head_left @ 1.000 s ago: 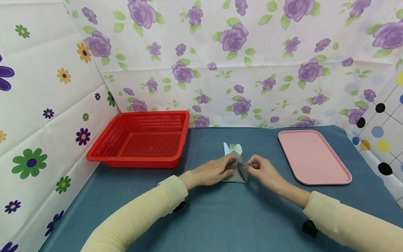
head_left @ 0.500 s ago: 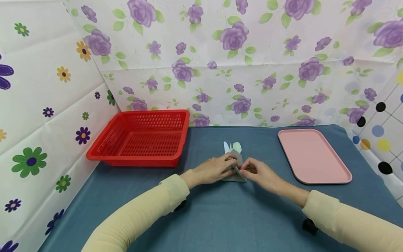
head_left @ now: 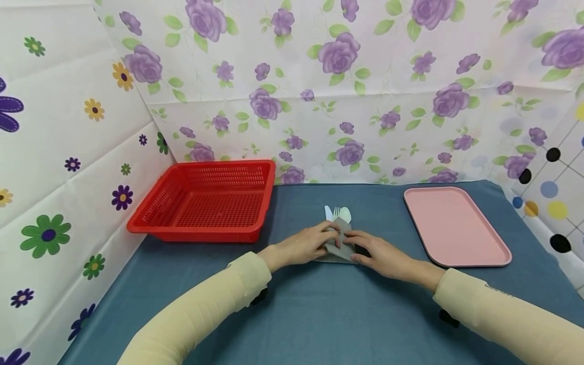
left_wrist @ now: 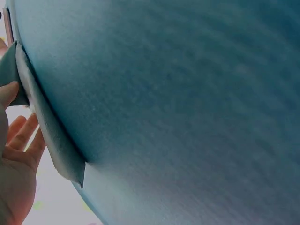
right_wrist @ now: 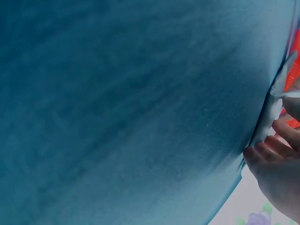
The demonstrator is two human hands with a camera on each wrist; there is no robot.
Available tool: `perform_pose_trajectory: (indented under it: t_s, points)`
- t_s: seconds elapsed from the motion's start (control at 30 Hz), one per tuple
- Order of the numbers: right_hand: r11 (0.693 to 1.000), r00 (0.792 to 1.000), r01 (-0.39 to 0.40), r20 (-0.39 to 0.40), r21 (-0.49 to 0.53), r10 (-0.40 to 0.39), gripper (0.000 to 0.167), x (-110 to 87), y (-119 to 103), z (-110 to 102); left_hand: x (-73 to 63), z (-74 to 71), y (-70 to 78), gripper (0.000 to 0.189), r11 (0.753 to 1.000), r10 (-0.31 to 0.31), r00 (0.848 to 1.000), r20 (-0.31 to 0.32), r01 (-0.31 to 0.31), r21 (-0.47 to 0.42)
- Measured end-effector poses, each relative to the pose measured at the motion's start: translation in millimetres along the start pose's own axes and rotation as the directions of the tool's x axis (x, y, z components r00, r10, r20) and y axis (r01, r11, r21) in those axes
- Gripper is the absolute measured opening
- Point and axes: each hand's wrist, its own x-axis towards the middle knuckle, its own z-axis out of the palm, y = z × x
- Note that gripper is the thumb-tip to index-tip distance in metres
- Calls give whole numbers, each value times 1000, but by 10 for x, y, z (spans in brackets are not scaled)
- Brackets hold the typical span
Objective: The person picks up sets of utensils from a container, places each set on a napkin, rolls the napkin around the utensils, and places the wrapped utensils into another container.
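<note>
A grey cloth napkin (head_left: 345, 249), partly folded, lies on the table in the head view. A pale knife (head_left: 328, 213), fork (head_left: 336, 213) and spoon (head_left: 345, 215) poke out past its far edge; the rest of them is covered. My left hand (head_left: 309, 247) holds the napkin's left side with bent fingers, its thumb on a raised flap (left_wrist: 10, 75) in the left wrist view. On the napkin's right side rests my right hand (head_left: 385, 257), thumb and fingers apart. The right wrist view has its fingertips (right_wrist: 262, 152) along the napkin's edge.
A red perforated plastic basket (head_left: 257, 228) stands at the back left. At the right lies a pink tray (head_left: 456, 223). A blue cloth (head_left: 301, 314) covers the table, and a flowered sheet (head_left: 315, 121) hangs behind it.
My right hand first pinched the napkin's right corner and carried it leftward over the napkin. Now its fingers have spread and lie on the fold. The left hand has stayed nearly in place.
</note>
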Motion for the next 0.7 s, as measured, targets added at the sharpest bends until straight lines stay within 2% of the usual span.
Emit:
perform_pose_trajectory:
  t_s: [0.13,0.27,0.43,0.53,0.7]
  points:
    - [1000,1000,-5,0,-12,5,47,5,-5,11,-54,-14,45,33,1000,9,1000,16,-9,16]
    - [1000,1000,-5,-3,-11,5,47,18,-22,9,-110,-9,100,29,991,69,997,23,-71,112]
    - [1000,1000,-6,-3,-13,6,46,31,-30,11,-147,31,130,20,966,142,990,-12,-135,221]
    - [1000,1000,-5,-6,-26,5,45,40,-29,13,-146,52,131,14,960,148,989,-30,-136,245]
    - [999,1000,5,-17,-53,-6,43,57,-23,10,-138,62,130,13,955,135,991,-18,-125,268]
